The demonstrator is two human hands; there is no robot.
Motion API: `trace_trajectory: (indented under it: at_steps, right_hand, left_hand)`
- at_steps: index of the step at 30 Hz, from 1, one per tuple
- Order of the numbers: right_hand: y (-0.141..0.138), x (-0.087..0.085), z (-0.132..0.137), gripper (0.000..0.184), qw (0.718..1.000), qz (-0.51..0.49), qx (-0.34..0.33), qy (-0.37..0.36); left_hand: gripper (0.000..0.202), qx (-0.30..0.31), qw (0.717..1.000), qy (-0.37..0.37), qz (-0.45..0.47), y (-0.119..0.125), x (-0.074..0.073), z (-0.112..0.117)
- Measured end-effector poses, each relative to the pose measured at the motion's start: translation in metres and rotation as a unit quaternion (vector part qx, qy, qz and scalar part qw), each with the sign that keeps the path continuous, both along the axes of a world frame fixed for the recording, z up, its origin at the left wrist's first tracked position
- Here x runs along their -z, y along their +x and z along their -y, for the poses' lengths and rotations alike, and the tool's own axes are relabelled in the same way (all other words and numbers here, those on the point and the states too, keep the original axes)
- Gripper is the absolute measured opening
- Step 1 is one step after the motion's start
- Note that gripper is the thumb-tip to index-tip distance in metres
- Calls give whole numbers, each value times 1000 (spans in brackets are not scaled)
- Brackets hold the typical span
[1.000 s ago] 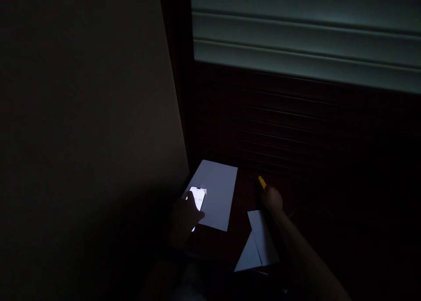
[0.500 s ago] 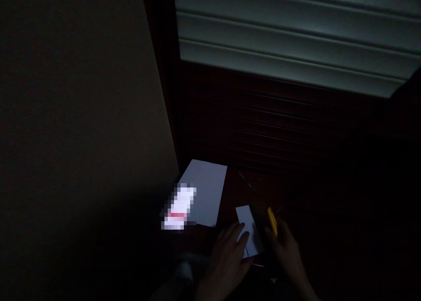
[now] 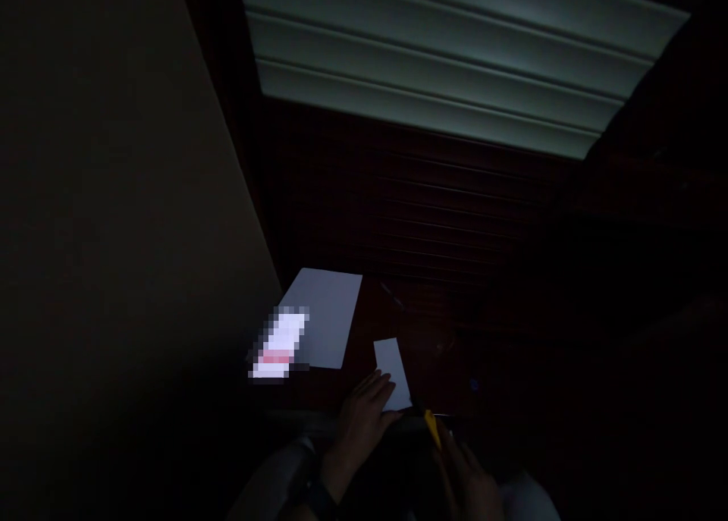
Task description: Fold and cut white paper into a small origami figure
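The scene is very dark. My left hand (image 3: 361, 422) lies with fingers stretched out on the near edge of a small folded white paper (image 3: 393, 371) on a dark wooden table (image 3: 432, 331). My right hand (image 3: 466, 479) is low at the table's near edge, closed around a yellow pen-like tool (image 3: 433, 428) that points up and away. A lit phone (image 3: 280, 345) with a blurred screen rests on the near left corner of a larger white sheet (image 3: 327, 312), left of both hands.
A plain wall (image 3: 114, 202) closes the left side. Behind the table a dark slatted panel (image 3: 409, 202) rises to pale horizontal slats (image 3: 444, 58). A thin dark stick-like item (image 3: 392, 296) lies right of the large sheet. My lap shows dimly below.
My left hand left the phone and came to rest on the folded paper. My right hand with the yellow tool drew back from the far table to the near edge. The view shifted right.
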State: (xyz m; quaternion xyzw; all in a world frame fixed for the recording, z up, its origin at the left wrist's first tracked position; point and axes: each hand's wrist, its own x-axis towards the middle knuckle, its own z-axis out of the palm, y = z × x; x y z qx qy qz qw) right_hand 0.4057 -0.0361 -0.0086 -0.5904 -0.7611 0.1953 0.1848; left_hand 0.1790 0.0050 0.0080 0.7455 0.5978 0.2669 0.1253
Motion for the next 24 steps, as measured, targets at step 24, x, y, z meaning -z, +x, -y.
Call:
trace_trajectory:
  at_steps: [24]
  right_hand:
    - [-13,3,5,63,991,100,-86,27]
  left_hand:
    - [41,28,994,37,-103,-8,16,7]
